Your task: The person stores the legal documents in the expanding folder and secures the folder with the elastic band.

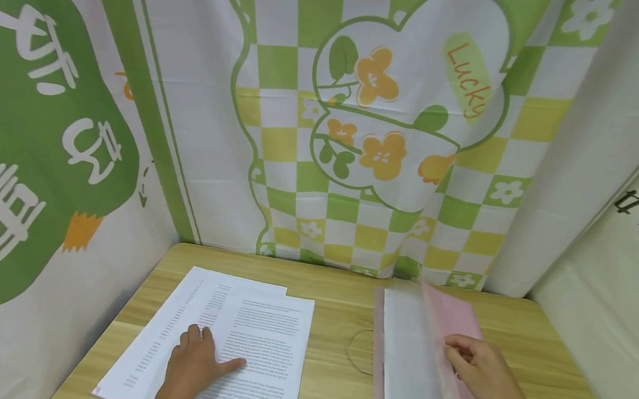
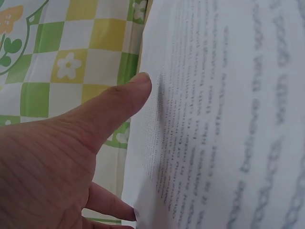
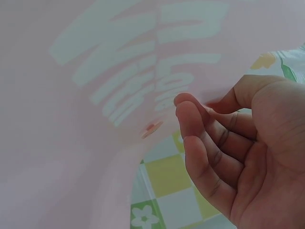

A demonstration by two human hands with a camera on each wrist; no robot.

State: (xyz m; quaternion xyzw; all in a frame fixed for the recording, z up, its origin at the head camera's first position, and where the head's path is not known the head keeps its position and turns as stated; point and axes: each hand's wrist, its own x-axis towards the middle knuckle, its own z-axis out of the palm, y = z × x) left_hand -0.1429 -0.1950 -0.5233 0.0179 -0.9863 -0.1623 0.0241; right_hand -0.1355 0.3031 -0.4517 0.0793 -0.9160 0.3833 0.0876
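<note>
Two overlapping stacks or sheets of printed paper (image 1: pixel 269 343) lie on the left of the table in the head view. My left hand (image 1: pixel 194 363) rests on them, fingers spread and thumb out to the right; the left wrist view shows the thumb over the printed page (image 2: pixel 214 119). To the right lies a pink folder (image 1: pixel 457 315), its cover raised, with whitish translucent sheets (image 1: pixel 409 351) inside. My right hand (image 1: pixel 485 371) pinches the edge of that cover. Pale lettering marks the pink cover (image 3: pixel 128 62) in the right wrist view.
A thin cord loop (image 1: pixel 347 349) sticks out from the folder's left side onto the wood-grain table (image 1: pixel 336 371). A checkered, flower-printed curtain (image 1: pixel 312 223) hangs behind the table's back edge, and printed cloths hang at left and right.
</note>
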